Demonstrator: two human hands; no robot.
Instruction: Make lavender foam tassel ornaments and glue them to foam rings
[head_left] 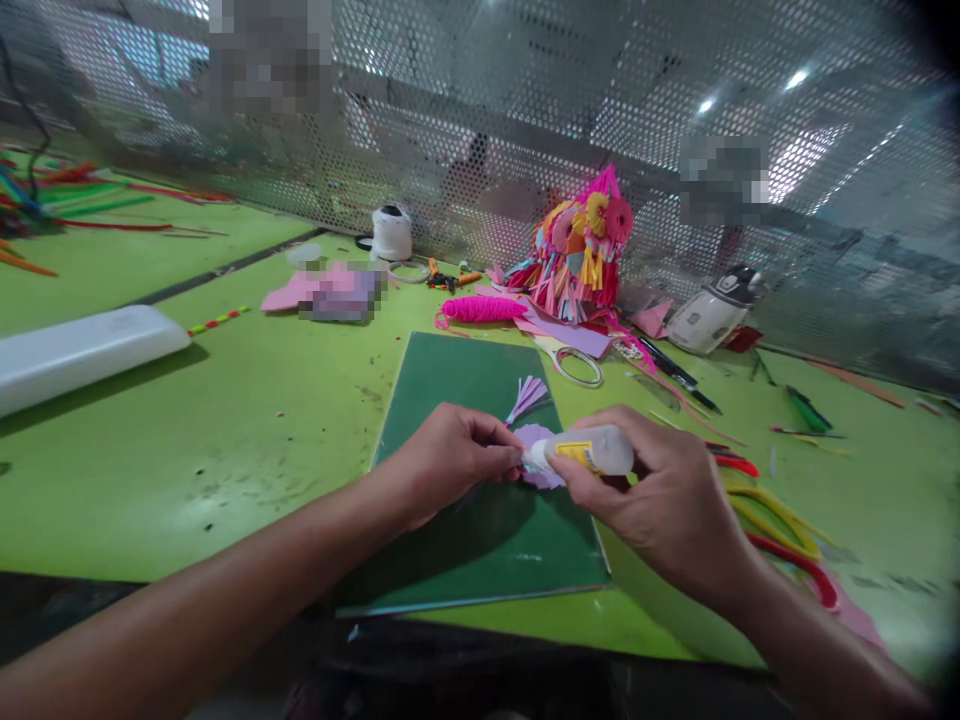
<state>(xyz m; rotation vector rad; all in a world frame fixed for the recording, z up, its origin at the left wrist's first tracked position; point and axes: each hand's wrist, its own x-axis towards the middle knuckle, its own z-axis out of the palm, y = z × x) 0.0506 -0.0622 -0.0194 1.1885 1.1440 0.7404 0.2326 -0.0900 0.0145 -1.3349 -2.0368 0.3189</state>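
My right hand point(660, 490) is wrapped round a small white glue bottle point(596, 450) with a yellow label, tipped sideways so its nozzle points left. The nozzle end meets the fingertips of my left hand point(457, 460), which are pinched together. What sits in that pinch is too small and covered to make out. Just behind the fingers and nozzle is a scalloped lilac paper disc point(541, 478), partly hidden by them. A lilac paper tassel point(528, 396) fans out above the disc. Under all this lies a dark green board point(465, 375).
Behind the board are a bright pink yarn bundle point(484, 309), scissors point(577, 366) and a colourful tasselled paper ornament point(585, 250). A white thread spool point(392, 235) stands farther back. More scissors point(780, 520) lie right, near my forearm. At left is a long white case point(90, 350). Perforated metal screens the rear.
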